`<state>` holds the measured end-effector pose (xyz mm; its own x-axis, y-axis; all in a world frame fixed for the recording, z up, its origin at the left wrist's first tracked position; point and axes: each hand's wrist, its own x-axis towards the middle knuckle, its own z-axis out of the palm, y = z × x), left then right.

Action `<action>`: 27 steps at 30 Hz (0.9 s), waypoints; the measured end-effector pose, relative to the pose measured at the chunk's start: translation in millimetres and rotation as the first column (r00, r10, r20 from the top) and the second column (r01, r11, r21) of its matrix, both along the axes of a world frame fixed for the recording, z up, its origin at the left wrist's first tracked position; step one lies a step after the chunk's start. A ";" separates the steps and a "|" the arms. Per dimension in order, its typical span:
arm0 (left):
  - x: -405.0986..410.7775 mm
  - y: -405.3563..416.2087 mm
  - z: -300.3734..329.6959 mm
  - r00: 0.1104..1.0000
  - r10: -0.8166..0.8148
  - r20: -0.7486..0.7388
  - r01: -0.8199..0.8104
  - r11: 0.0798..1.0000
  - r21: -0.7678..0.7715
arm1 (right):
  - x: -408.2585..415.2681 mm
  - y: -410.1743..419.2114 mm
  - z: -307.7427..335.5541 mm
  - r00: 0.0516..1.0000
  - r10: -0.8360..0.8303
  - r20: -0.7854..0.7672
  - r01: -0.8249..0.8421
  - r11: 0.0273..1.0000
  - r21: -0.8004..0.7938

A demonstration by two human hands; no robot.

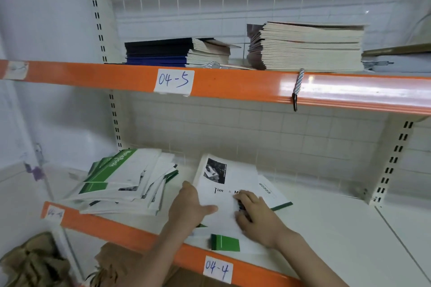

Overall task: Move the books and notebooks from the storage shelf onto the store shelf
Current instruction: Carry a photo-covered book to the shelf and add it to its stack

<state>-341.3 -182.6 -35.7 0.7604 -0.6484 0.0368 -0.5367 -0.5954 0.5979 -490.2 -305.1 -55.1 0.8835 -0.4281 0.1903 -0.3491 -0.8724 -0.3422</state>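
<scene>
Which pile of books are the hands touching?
The white booklet pile on shelf 04-4, between the left hand and right hand. The messy green-and-white pile beside it and the upper-shelf stacks lie untouched.

Twisted cord (299, 84) hangs over orange rail (233, 87).
</scene>
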 end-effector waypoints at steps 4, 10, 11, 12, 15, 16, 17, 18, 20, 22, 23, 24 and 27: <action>1.8 -1.6 4.5 0.999 -0.028 -0.030 0.024 0.989 -0.144 | 0.4 1.5 0.7 1.000 -0.029 -0.007 0.029 1.000 0.011; 10.6 6.7 -1.8 0.812 -0.139 -0.566 -0.182 0.862 -0.474 | 0.9 -2.0 1.8 0.990 -0.107 0.089 0.089 0.978 0.188; 10.0 7.6 -2.8 0.778 -0.152 -0.609 -0.225 0.838 -0.497 | 0.4 -3.1 3.6 0.978 -0.165 0.132 0.133 0.966 0.221; 9.2 8.4 -3.4 0.748 -0.161 -0.644 -0.263 0.819 -0.510 | 0.0 -4.8 4.8 0.954 -0.228 0.193 0.171 0.947 0.272; 7.5 11.0 -1.6 0.698 -0.188 -0.691 -0.324 0.777 -0.539 | -0.7 -6.5 13.7 0.826 -0.468 0.314 0.236 0.793 0.561; 6.5 12.0 0.1 0.695 -0.200 -0.690 -0.323 0.771 -0.549 | -1.0 -7.4 18.8 0.792 -0.540 0.284 0.242 0.705 0.666; 5.7 12.7 1.2 0.696 -0.212 -0.686 -0.314 0.769 -0.556 | -1.7 -8.9 23.2 0.775 -0.589 0.228 0.235 0.604 0.761; 5.0 12.8 2.1 0.699 -0.229 -0.677 -0.296 0.770 -0.565 | -3.1 -9.0 27.4 0.777 -0.603 0.180 0.193 0.500 0.844; 2.2 13.8 6.2 0.708 -0.255 -0.659 -0.262 0.772 -0.580 | -6.0 -6.7 35.0 0.807 -0.572 0.143 0.043 0.299 0.953; -0.8 14.2 8.3 0.720 -0.267 -0.640 -0.228 0.780 -0.582 | -6.6 -6.1 36.8 0.803 -0.572 0.168 -0.035 0.236 0.971; -1.5 13.6 8.4 0.723 -0.269 -0.637 -0.216 0.787 -0.578 | -6.2 -7.9 34.9 0.787 -0.589 0.184 -0.044 0.244 0.969; -2.9 13.2 9.3 0.718 -0.272 -0.641 -0.206 0.796 -0.569 | -7.0 -6.9 34.7 0.774 -0.601 0.201 -0.062 0.243 0.968; -3.2 9.8 14.3 0.689 -0.242 -0.683 -0.231 0.820 -0.523 | -12.0 -7.8 32.6 0.747 -0.620 0.240 -0.102 0.250 0.963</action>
